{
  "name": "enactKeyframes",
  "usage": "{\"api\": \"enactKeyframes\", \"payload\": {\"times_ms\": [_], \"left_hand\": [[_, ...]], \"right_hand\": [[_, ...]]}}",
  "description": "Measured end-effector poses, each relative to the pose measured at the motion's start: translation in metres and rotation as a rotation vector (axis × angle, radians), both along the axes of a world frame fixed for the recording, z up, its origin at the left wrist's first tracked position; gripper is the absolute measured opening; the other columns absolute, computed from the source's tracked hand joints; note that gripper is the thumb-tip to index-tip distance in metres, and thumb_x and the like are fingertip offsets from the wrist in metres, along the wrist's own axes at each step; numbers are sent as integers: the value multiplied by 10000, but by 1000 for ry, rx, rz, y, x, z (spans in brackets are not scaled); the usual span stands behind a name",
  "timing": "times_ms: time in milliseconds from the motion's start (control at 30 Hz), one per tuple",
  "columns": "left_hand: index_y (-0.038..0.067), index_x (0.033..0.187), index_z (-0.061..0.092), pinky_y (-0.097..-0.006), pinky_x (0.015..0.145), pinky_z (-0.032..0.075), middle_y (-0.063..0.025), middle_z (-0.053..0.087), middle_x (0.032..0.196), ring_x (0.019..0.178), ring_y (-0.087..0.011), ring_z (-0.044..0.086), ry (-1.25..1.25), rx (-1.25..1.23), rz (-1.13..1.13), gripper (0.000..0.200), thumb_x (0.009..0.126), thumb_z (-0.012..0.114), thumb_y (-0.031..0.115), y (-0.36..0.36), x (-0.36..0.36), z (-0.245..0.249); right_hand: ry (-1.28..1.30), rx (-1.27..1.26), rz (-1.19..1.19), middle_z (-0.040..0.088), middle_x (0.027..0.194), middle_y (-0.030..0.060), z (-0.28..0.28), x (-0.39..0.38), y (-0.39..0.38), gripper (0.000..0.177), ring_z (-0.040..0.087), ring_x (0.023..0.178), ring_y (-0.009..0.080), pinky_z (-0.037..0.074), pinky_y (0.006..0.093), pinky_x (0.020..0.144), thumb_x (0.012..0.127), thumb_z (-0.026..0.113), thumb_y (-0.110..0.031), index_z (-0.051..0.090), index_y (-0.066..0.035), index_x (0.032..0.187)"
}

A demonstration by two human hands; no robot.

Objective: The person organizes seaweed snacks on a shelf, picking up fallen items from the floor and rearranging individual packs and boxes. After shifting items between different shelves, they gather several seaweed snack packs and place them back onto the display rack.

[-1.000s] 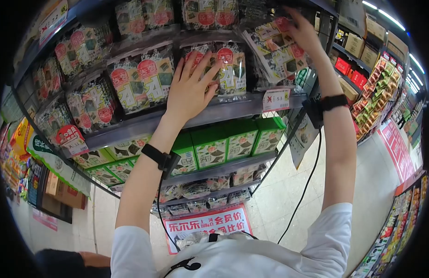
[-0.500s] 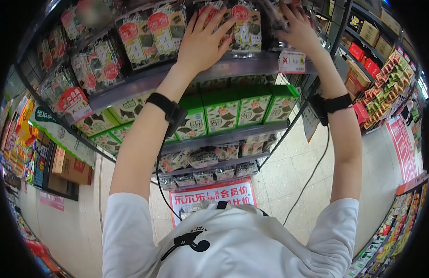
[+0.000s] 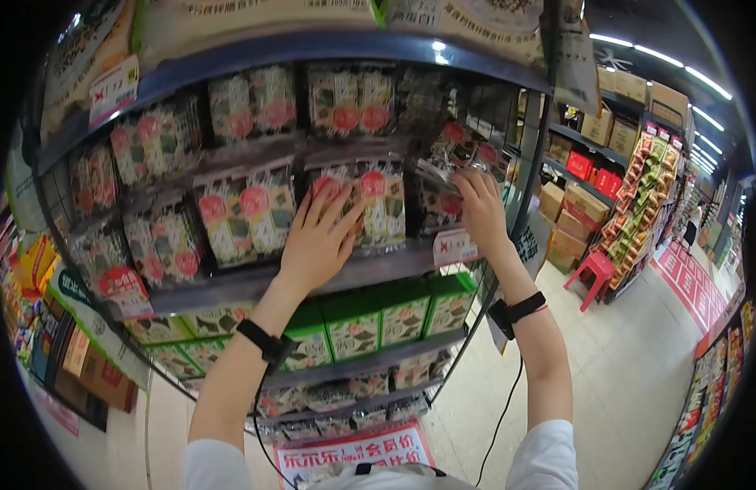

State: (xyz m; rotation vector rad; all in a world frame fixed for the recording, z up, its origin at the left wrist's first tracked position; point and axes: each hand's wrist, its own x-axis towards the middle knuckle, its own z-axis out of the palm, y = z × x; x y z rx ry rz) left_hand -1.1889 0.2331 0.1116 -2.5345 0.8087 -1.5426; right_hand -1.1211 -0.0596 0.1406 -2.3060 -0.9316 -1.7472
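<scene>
My left hand (image 3: 322, 237) lies with fingers spread over the front of a clear seaweed snack pack (image 3: 382, 204) with red round labels, standing in the shelf's front row. At the right end of the same shelf, my right hand (image 3: 482, 204) has its fingers bent over the crinkled top of another seaweed pack (image 3: 443, 167), which is tilted. The thumb side of that hand is partly hidden. Left of my left hand stands a similar pack (image 3: 245, 208), upright. A second row of packs (image 3: 351, 98) stands behind. Both wrists wear black bands with cables.
A price tag (image 3: 454, 247) hangs on the shelf edge below my right hand. Green boxes (image 3: 353, 331) fill the shelf underneath. Large bags (image 3: 263, 20) sit on the shelf above. A pink stool (image 3: 592, 273) and cartons (image 3: 582, 216) stand to the right.
The view has tilted up, showing more of the upper shelves. My left hand stays spread on the packs. My right hand's fingers have drawn together over a pack at the shelf's right end.
</scene>
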Motion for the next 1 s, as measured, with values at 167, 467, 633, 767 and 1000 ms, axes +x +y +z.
{"api": "enactKeyframes", "payload": {"times_ms": [167, 467, 633, 767, 1000], "left_hand": [[181, 1349, 397, -488, 1071, 253, -79, 337, 1420, 1305, -316, 297, 66, -2, 42, 533, 835, 537, 207, -1, -2, 1], [203, 1359, 390, -494, 1079, 242, -75, 332, 1426, 1319, -311, 284, 78, -9, 61, 546, 835, 543, 231, -1, -1, 1], [224, 1354, 402, -490, 1073, 252, -67, 351, 1418, 1314, -305, 299, 76, -26, 49, 545, 831, 553, 234, 0, 2, 2], [205, 1329, 430, -477, 1062, 271, -67, 375, 1402, 1298, -297, 327, 52, -48, 15, 534, 816, 574, 232, 0, 0, 3], [183, 1307, 451, -460, 1052, 290, -61, 381, 1402, 1286, -268, 347, 26, -59, 8, 537, 793, 599, 226, 0, 1, 4]], "right_hand": [[-222, -96, 84, 542, 1006, 67, 35, 14, -6, 302, 505, 987, 276, 384, 469, 942, 650, 560, 0, 553, -67, 945], [-171, -74, 6, 474, 1117, 83, 65, 101, 10, 340, 394, 1158, 306, 245, 523, 1080, 613, 589, 49, 593, -99, 919], [162, -40, 61, 434, 1210, 100, 62, 113, 18, 225, 331, 1223, 337, 217, 531, 1070, 665, 581, 4, 609, -90, 868], [270, -89, 138, 474, 1183, 104, 77, 103, 9, 195, 396, 1163, 348, 344, 469, 963, 675, 590, -9, 597, -80, 857], [136, 85, 147, 494, 1148, 147, 107, 89, 22, 311, 420, 1136, 362, 352, 432, 936, 737, 591, -29, 559, -81, 1041]]}}
